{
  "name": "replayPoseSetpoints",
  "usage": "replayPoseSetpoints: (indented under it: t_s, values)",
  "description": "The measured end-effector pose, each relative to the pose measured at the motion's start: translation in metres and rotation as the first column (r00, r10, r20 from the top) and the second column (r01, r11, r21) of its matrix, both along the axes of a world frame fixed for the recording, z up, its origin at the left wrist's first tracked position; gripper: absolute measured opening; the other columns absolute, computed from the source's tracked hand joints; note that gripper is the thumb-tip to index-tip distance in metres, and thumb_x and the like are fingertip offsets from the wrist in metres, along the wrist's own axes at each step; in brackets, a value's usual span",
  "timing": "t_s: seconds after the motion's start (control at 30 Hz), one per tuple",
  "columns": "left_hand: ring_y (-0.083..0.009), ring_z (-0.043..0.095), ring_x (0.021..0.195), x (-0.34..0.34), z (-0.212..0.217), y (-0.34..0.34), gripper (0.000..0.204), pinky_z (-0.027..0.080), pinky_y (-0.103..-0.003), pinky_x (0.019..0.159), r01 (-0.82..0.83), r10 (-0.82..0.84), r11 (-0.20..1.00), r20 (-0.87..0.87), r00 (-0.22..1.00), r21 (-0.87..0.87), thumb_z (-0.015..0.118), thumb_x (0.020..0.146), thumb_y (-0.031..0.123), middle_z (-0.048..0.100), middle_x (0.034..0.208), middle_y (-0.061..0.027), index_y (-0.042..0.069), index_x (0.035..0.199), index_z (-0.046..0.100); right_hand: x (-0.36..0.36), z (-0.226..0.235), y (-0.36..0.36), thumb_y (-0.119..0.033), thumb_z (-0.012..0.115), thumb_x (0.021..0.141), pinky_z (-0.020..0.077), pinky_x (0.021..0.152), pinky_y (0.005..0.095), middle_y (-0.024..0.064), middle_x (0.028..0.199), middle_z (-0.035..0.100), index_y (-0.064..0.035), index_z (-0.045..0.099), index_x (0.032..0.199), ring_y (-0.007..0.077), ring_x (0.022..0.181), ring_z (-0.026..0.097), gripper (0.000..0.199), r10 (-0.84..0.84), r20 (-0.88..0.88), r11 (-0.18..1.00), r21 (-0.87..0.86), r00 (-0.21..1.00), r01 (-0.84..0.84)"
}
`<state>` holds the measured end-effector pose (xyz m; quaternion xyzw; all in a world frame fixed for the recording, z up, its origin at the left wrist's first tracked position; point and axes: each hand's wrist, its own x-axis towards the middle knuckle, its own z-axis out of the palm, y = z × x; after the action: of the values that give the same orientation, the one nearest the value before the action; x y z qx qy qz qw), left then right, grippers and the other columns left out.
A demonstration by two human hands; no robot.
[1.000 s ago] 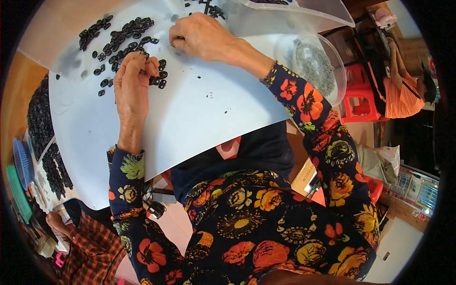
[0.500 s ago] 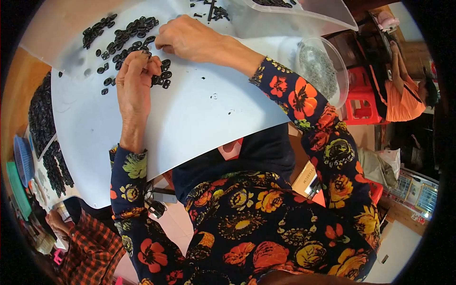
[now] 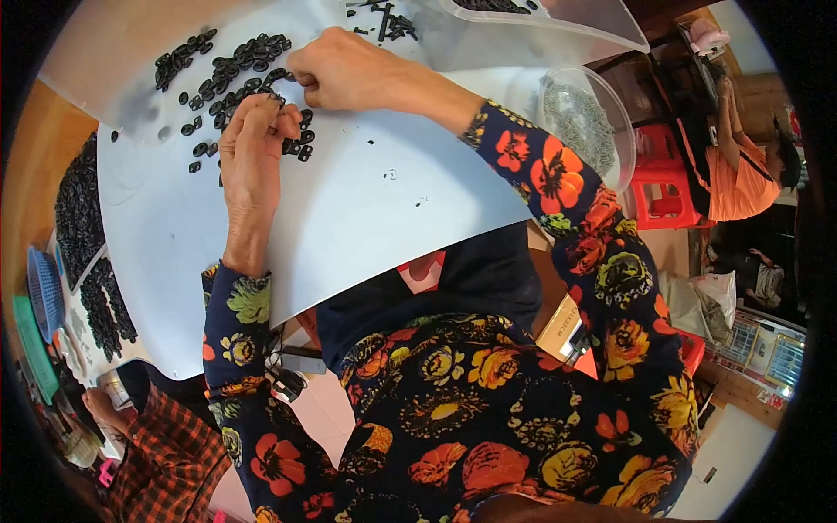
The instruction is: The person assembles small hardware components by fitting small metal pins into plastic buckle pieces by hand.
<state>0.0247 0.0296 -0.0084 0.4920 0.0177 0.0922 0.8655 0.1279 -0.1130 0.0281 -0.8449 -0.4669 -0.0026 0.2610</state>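
A pale blue-white board (image 3: 375, 200) lies across my lap, strewn at its far left with several small black ring-shaped parts (image 3: 228, 70). My left hand (image 3: 251, 152) rests on the board with its fingertips pinched on one small black part at the edge of the pile. My right hand (image 3: 349, 70) sits just beyond it, fingers curled down onto the black parts; whether it holds one is hidden. Both sleeves are dark with orange and yellow flowers.
A clear round tub (image 3: 586, 122) of grey-green small pieces stands right of the board, a clear tray (image 3: 558, 22) with black parts behind it. Dense heaps of black parts (image 3: 83, 235) lie at left. A red stool (image 3: 664, 187) and a person in orange (image 3: 741, 166) are at right; a checked sleeve (image 3: 166, 453) at lower left.
My right hand has slid left along the pile toward my left hand. My left hand has stayed in place, fingers still working at the parts.
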Motion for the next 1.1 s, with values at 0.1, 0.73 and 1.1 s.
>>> replayPoseSetpoints:
  t_s: [0.1,0.73,1.1]
  values:
    - [-0.0170,0.053,0.075,-0.002,0.000,-0.003,0.012,0.044,-0.030,0.077,0.022,-0.022,0.999,-0.006,1.000,0.028,0.049,0.089,0.007,0.052,0.065,-0.0048,-0.001,0.086,0.057,-0.008,0.003,-0.020,-0.005,0.063,0.066,0.0467,0.058,0.0293,0.0104,0.064,0.059,0.0003,0.058,0.072,0.0200,0.060,0.058,0.009,-0.031,-0.116,0.996,0.080,0.993,0.041]
    - [-0.0105,0.052,0.072,-0.015,0.006,-0.034,0.016,0.041,-0.024,0.074,0.124,-0.118,0.914,-0.038,0.992,0.387,0.050,0.089,0.012,0.053,0.066,-0.0013,0.000,0.081,0.058,-0.040,-0.031,-0.061,-0.004,0.062,0.084,0.0494,0.073,0.0209,0.0001,0.086,0.063,-0.0014,0.065,0.097,0.0052,0.079,0.058,0.014,0.285,-0.619,0.755,0.615,0.732,0.226]
    - [-0.0102,0.052,0.073,-0.017,0.008,-0.035,0.016,0.041,-0.024,0.074,0.111,-0.104,0.880,-0.041,0.994,0.462,0.050,0.089,0.012,0.053,0.066,-0.0005,0.001,0.081,0.058,-0.045,-0.029,-0.057,-0.004,0.062,0.085,0.0487,0.078,0.0208,0.0000,0.089,0.063,-0.0029,0.062,0.103,0.0060,0.084,0.059,0.019,0.266,-0.610,0.755,0.614,0.747,0.232]
